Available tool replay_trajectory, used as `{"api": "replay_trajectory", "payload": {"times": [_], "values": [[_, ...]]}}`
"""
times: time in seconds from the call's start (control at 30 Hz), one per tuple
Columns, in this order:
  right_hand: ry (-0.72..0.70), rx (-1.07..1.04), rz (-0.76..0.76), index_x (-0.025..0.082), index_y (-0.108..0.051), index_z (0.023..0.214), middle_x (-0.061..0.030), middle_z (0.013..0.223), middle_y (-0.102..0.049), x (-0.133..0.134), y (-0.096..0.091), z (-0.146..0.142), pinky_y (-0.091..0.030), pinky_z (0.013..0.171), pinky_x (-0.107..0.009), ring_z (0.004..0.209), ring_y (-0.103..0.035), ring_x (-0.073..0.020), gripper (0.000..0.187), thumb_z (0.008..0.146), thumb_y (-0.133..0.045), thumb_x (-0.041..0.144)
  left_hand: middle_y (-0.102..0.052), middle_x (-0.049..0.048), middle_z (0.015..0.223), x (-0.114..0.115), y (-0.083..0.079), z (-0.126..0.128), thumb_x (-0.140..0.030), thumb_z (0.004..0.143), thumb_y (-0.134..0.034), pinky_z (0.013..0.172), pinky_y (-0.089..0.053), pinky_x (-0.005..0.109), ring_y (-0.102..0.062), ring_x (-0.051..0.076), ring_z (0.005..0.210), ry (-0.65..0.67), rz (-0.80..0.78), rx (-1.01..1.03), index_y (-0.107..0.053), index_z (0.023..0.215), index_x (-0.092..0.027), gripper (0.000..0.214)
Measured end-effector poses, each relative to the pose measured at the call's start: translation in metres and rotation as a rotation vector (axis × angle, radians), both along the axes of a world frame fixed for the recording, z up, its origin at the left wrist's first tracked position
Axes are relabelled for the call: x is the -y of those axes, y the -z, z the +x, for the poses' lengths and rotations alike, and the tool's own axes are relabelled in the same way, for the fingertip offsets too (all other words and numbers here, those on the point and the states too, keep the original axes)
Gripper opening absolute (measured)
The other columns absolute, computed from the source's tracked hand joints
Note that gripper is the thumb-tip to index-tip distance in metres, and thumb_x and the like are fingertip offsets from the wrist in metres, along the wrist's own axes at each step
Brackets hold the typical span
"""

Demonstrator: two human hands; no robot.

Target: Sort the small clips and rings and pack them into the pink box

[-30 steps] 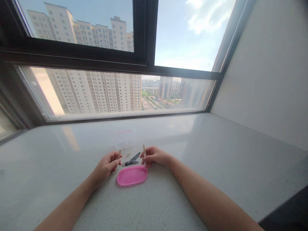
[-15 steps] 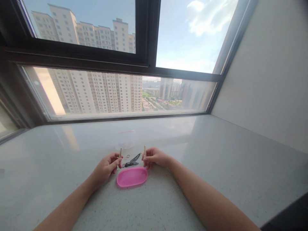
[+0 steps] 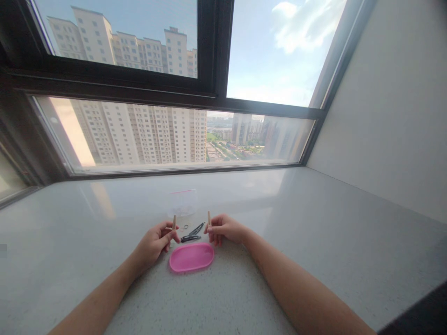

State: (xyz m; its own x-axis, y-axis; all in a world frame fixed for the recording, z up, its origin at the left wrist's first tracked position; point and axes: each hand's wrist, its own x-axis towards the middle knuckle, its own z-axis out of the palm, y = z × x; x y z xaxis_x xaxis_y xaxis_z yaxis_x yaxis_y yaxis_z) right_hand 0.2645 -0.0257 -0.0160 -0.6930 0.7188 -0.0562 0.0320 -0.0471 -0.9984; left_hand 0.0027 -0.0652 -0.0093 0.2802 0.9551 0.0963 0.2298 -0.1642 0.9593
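Holding wooden pegs [image 3: 174, 222], pink tray [image 3: 192, 257] nearby

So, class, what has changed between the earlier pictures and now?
Very little: a fingertip of the left hand now reaches nearer the black clips, and the view has shifted slightly. Nothing was taken or released; that hand and the right hand each still hold a slim tan piece. The pink tray, black clips and clear bag stayed put.
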Motion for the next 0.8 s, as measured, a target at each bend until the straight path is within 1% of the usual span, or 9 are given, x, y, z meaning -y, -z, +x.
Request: {"api": "replay_trajectory", "payload": {"times": [0.13, 0.37, 0.57, 0.8], "values": [[-0.005, 0.017, 0.023, 0.009, -0.062, 0.087, -0.0019, 0.062, -0.061, 0.0004, -0.0011, 0.0, -0.041, 0.043, -0.019, 0.047, -0.056, -0.0092, 0.04, 0.068, -0.068, 0.043, -0.065, 0.0026, 0.07, -0.0006, 0.0003, 0.0009, -0.042, 0.077, -0.055, 0.045, -0.036, 0.021, -0.044, 0.008, 0.044, -0.014, 0.004, 0.001, -0.052, 0.096, -0.014, 0.034], [0.018, 0.007, 0.04, 0.01, -0.062, 0.091, -0.0009, 0.062, -0.059, 0.0, -0.0003, -0.003, -0.041, 0.043, -0.019, 0.049, -0.054, -0.0086, 0.035, 0.071, -0.067, 0.039, -0.061, -0.0003, 0.065, -0.002, 0.0026, 0.0005, -0.043, 0.077, -0.054, 0.043, -0.034, 0.021, -0.042, 0.008, 0.043, -0.034, 0.022, 0.025, -0.051, 0.095, -0.015, 0.034], [0.019, 0.015, 0.026, 0.01, -0.061, 0.092, -0.0008, 0.061, -0.059, -0.001, 0.0003, -0.0033, -0.041, 0.042, -0.019, 0.046, -0.053, -0.0083, 0.038, 0.073, -0.063, 0.043, -0.06, -0.0003, 0.065, -0.0006, 0.0005, 0.0003, -0.045, 0.076, -0.056, 0.044, -0.034, 0.021, -0.043, 0.009, 0.043, -0.02, -0.005, 0.017, -0.054, 0.093, -0.015, 0.034], [0.005, 0.036, 0.009, 0.009, -0.062, 0.086, 0.0007, 0.055, -0.058, -0.0007, -0.0022, -0.0029, -0.037, 0.039, -0.018, 0.04, -0.05, -0.0063, 0.039, 0.072, -0.063, 0.046, -0.06, -0.0002, 0.064, 0.0029, -0.0026, 0.0016, -0.045, 0.074, -0.057, 0.045, -0.035, 0.022, -0.043, 0.009, 0.045, -0.024, -0.008, 0.021, -0.056, 0.093, -0.014, 0.036]]}}
